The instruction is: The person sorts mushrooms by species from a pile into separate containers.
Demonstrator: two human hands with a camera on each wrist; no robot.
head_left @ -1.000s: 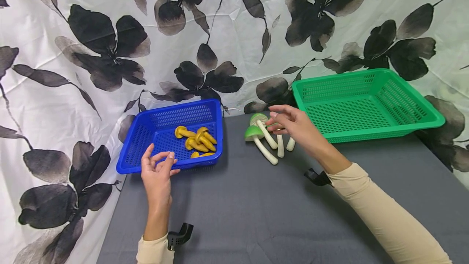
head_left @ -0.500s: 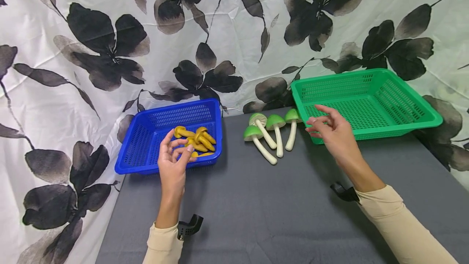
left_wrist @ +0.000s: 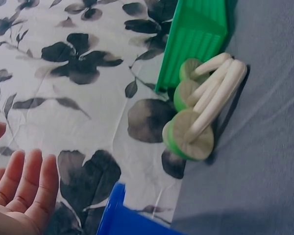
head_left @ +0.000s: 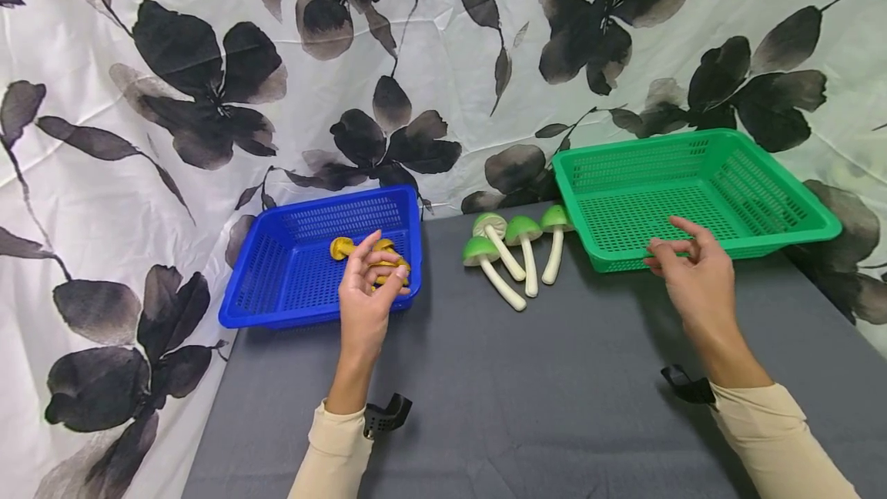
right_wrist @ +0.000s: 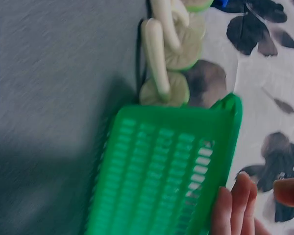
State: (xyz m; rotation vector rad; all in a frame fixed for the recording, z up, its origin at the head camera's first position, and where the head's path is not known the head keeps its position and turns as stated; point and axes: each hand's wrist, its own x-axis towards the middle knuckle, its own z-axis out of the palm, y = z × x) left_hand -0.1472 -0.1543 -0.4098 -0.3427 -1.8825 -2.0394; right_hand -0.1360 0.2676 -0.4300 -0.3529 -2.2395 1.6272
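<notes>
My left hand (head_left: 366, 295) hovers over the right front part of the blue basket (head_left: 277, 314), fingers loosely bent and holding nothing. Behind its fingers lie several yellow-brown mushrooms (head_left: 342, 248), partly hidden by the hand. My right hand (head_left: 703, 291) hangs in the air at the front rim of the green basket (head_left: 776, 241), fingers relaxed, nothing between them. Between the baskets, several mushrooms with green caps and white stems (head_left: 530, 256) lie on the grey cloth; the left wrist view shows these green-capped mushrooms (left_wrist: 191, 134) side by side against the backdrop.
A grey cloth (head_left: 513, 406) covers the table. A white curtain with black flowers (head_left: 471, 60) rises right behind both baskets. A black wrist mount (head_left: 388, 414) sits on the left wrist and another black mount (head_left: 686, 385) on the right.
My right hand has moved right, from over the green-capped mushrooms to the green basket's front. My left hand has shifted right across the blue basket's front. The mushrooms and baskets stay put.
</notes>
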